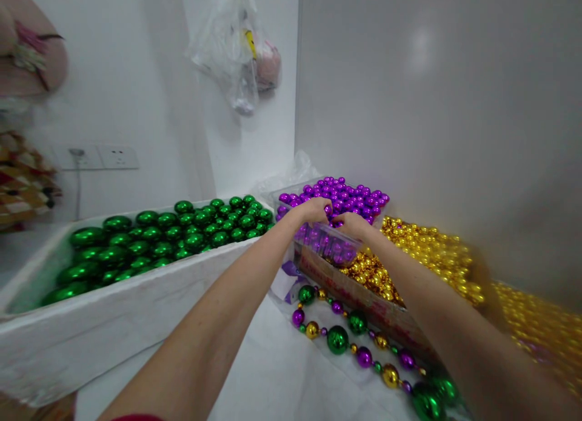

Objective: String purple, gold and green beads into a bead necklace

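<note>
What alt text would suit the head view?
The left hand and right hand are close together at a clear container of purple beads. A white box of green balls is at left, gold beads at right; a green, purple and gold bead strand lies in front.

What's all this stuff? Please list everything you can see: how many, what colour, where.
Large balls: dozens, green, in white box
White box: one, white, left
Small balls: dozens, purple, in tub
Tub: one, clear, centre
Beads: countless, gold, right
Brown box: one, below tub
Bead strand: one, green-purple-gold, on white surface
Crumpled plastic: clear, behind tub
Hanging bagged items: count unclear, clear, pink, yellow, on wall
Panel: one, grey, back right
Sockets: two, white, left wall
Pink item: one, unclear, upper left
Checked item: one, brown-cream, left edge
Sleeve: one, red, bottom edge
Left hand, right hand: one each, bare, at tub
</note>
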Available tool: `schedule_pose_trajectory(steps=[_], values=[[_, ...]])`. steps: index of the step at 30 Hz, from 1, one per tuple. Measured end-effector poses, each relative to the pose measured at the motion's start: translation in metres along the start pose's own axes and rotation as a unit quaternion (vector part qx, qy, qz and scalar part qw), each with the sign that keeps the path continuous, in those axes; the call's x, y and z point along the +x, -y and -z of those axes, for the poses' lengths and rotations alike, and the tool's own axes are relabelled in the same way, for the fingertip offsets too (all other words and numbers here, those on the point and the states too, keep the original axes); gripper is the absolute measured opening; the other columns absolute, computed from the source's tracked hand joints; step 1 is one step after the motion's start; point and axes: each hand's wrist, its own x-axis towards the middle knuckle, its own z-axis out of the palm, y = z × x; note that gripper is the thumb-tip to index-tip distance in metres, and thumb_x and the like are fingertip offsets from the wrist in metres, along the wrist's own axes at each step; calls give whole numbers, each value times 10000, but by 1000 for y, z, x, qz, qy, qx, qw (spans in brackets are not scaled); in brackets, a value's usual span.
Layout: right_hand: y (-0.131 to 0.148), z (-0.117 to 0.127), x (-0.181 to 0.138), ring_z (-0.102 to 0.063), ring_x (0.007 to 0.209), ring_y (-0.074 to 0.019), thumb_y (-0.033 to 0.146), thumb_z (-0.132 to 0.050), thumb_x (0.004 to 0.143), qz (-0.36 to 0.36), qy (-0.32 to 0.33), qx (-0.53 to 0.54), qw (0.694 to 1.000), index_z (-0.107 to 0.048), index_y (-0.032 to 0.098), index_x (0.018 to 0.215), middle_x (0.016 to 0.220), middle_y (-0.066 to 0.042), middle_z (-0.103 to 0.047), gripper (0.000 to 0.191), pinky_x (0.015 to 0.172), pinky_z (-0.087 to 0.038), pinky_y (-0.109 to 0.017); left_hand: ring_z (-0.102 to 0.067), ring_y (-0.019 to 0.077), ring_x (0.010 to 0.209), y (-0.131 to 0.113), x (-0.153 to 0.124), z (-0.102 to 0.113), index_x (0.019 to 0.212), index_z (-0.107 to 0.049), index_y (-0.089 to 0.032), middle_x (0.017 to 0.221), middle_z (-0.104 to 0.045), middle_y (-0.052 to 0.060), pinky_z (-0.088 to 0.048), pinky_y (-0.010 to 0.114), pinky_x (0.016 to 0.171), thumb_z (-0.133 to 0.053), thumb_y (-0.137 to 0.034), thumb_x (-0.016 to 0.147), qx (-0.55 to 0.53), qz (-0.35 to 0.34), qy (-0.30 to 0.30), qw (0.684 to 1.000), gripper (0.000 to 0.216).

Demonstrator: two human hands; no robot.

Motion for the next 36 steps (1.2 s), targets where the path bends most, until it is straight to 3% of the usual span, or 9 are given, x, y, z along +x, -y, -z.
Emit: schedule_pose_trajectory(steps=[4,7,11,14,18,24,27,31,36], values=[[1,16,-5,-623,910,-214,403,-603,897,-17,-75,154,985,-583,145,1149,1086,-75,-632,361,766,-516,-355,-599,143,813,-1,-3,5,1043,-568,-135,963,-618,40,-525,253,717,-683,-126,693,-120,-18,-105,987,368],[6,37,-23,-637,826,-196,501,-452,938,-25,-110,287,951,-471,170,1283,1123,-92,-630,478,571,-497,-262,-607,116,776,-11,-17,9,1162,-474,-145,1026,-591,66,-552,264,668,-584,-213,838,-233,-34,-154,960,349],[9,50,-85,-623,770,-184,616,-434,890,-32,-102,428,897,-540,188,1158,1033,-99,-655,516,442,-425,-212,-614,124,749,-23,-64,-8,1067,-536,-173,903,-600,33,-581,309,655,-644,-207,802,-528,-53,-79,844,288],[2,37,-156,-601,723,-160,617,-532,837,-69,-96,507,854,-569,228,1106,994,-62,-655,474,461,-436,-204,-629,135,716,-25,-114,-51,1045,-572,-181,858,-621,29,-578,290,605,-682,-199,769,-630,5,48,775,298],[-18,6,-255,-589,689,-165,577,-607,802,-160,-93,579,794,-593,217,1107,933,-68,-657,472,460,-442,-212,-651,144,713,-29,-180,-139,1099,-566,-193,965,-654,66,-558,249,548,-718,-251,744,-666,118,201,709,390],[-62,-36,-382,-608,639,-163,488,-664,790,-303,-134,604,725,-607,205,1010,909,-75,-674,363,414,-421,-198,-663,150,686,-59,-257,-250,1010,-530,-182,970,-646,66,-477,187,441,-728,-391,717,-654,205,321,654,411],[-81,-43,-433,-619,645,-158,486,-662,785,-346,-153,585,718,-606,212,987,911,-76,-680,345,382,-388,-175,-633,120,607,-83,-281,-280,960,-497,-175,912,-636,54,-407,166,398,-653,-491,750,-611,213,348,678,410],[-97,-36,-479,-623,660,-146,502,-649,788,-375,-161,532,742,-608,211,1046,948,-80,-676,391,364,-357,-153,-593,113,603,-115,-295,-303,964,-471,-193,899,-614,30,-370,173,408,-570,-563,768,-473,171,338,795,430],[-105,-23,-493,-621,660,-171,516,-666,772,-373,-128,412,822,-621,191,1106,933,-72,-675,468,407,-426,-198,-576,174,750,-146,-289,-323,872,-524,-198,819,-593,8,-439,261,641,-619,-434,754,-237,34,273,932,280]])
